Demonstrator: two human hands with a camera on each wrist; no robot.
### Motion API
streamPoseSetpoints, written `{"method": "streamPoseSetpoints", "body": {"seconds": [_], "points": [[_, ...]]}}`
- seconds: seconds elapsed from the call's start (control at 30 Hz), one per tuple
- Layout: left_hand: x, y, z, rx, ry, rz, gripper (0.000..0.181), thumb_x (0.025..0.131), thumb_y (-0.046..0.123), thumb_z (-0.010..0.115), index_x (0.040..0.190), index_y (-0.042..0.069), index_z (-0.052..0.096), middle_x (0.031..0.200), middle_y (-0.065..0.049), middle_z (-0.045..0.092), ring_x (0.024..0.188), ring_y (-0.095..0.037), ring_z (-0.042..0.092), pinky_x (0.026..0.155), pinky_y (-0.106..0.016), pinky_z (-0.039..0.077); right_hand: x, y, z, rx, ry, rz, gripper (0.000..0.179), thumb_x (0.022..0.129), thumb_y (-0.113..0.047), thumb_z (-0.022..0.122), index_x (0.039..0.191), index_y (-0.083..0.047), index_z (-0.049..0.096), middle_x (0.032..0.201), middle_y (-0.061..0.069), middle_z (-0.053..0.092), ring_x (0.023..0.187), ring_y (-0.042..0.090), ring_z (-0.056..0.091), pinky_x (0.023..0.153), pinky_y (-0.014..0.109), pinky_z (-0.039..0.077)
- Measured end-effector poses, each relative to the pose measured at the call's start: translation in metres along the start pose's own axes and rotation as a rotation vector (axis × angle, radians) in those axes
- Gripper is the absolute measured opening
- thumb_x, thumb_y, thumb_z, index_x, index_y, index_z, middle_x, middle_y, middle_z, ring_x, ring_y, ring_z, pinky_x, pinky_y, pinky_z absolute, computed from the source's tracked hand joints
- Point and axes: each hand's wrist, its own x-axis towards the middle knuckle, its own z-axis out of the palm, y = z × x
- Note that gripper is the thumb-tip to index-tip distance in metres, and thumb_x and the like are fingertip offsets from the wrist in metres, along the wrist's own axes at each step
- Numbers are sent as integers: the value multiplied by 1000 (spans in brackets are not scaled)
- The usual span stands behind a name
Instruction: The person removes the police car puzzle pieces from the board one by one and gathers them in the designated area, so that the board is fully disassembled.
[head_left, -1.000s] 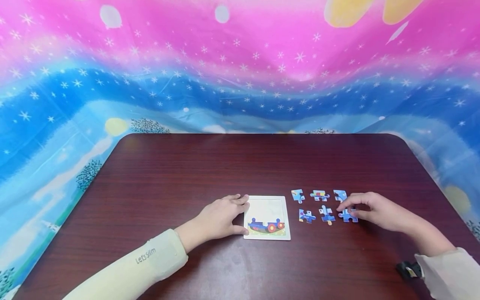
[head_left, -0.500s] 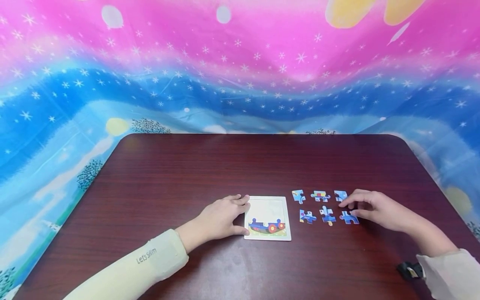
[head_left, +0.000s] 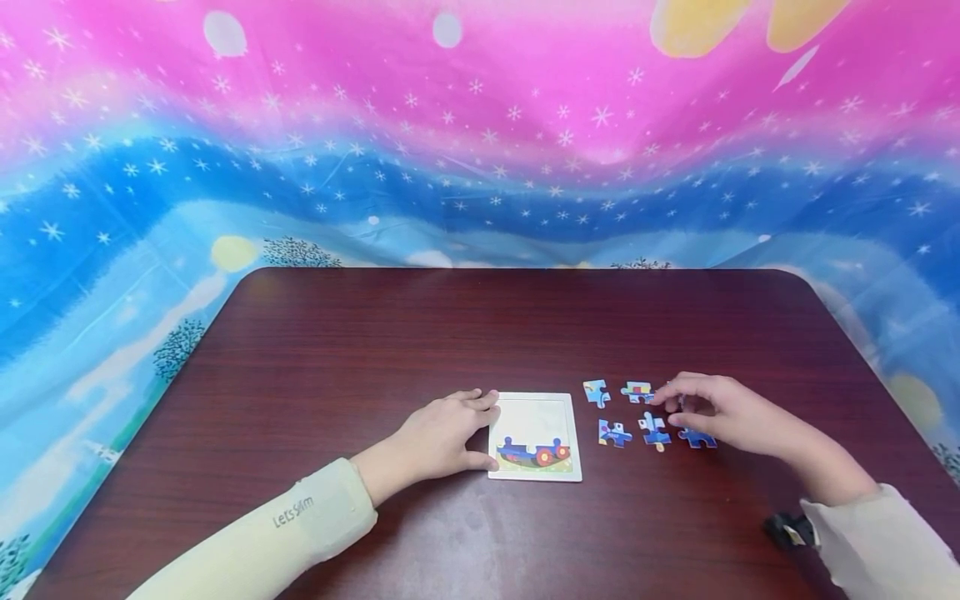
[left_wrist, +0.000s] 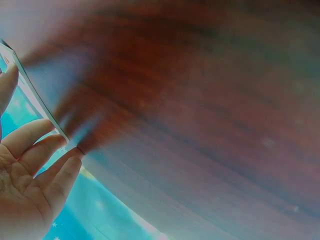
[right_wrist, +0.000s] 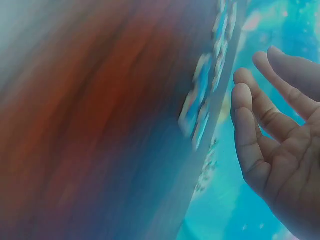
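Note:
My left hand (head_left: 442,433) rests against the left edge of a white square puzzle tray (head_left: 576,425), thumb near its lower corner and fingertips by its upper one. A strip of fitted pieces (head_left: 534,454), showing blue and red wheeled shapes, fills the tray's lower part. My right hand (head_left: 723,412) hovers over loose puzzle pieces, fingers loosely bent and holding nothing. It partly covers a blue piece (head_left: 699,439) and hides most of the one behind. The right wrist view shows the hand (right_wrist: 280,135) apart from the blurred pieces (right_wrist: 195,105).
Other loose pieces lie in two rows right of the tray, among them a light blue piece (head_left: 597,393), a piece with red and yellow (head_left: 637,392), a blue piece (head_left: 614,432) and a narrow one (head_left: 654,431). The dark wooden table (head_left: 375,333) meets a colourful cloth (head_left: 480,192) behind.
My right hand has moved left and slightly away from me, from the right end of the loose pieces to over them. The left hand and the tray stay put.

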Motion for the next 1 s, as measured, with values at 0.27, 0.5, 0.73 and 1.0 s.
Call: {"method": "streamPoseSetpoints", "body": {"seconds": [0.27, 0.5, 0.73, 1.0], "points": [[0, 1, 0, 2, -3, -7, 69, 82, 53, 75, 136, 11, 62, 149, -9, 52, 138, -30, 51, 111, -42, 44, 38, -26, 15, 54, -136, 57, 22, 93, -10, 68, 115, -13, 69, 100, 2, 66, 80, 4, 55, 66, 23, 50], [0, 1, -1, -5, -2, -10, 69, 82, 53, 75, 135, 11, 62, 149, -10, 52, 137, -31, 51, 111, -42, 44, 75, -48, 39, 85, -237, 5, 21, 92, -6, 68, 113, -10, 71, 96, -2, 64, 73, 5, 52, 65, 22, 50], [1, 0, -1, -19, 2, -11, 69, 82, 52, 76, 135, 10, 62, 148, -11, 52, 137, -31, 51, 111, -42, 44, 99, -65, 59, 93, -329, -53, 21, 91, -6, 68, 112, -10, 72, 96, -1, 65, 79, 3, 54, 70, 22, 50], [1, -1, 0, -37, 14, -9, 69, 81, 52, 76, 135, 11, 63, 148, -11, 53, 137, -32, 51, 110, -43, 45, 113, -79, 74, 99, -411, -56, 23, 89, -7, 71, 112, -9, 71, 99, 0, 66, 86, 3, 55, 76, 22, 50]]}}
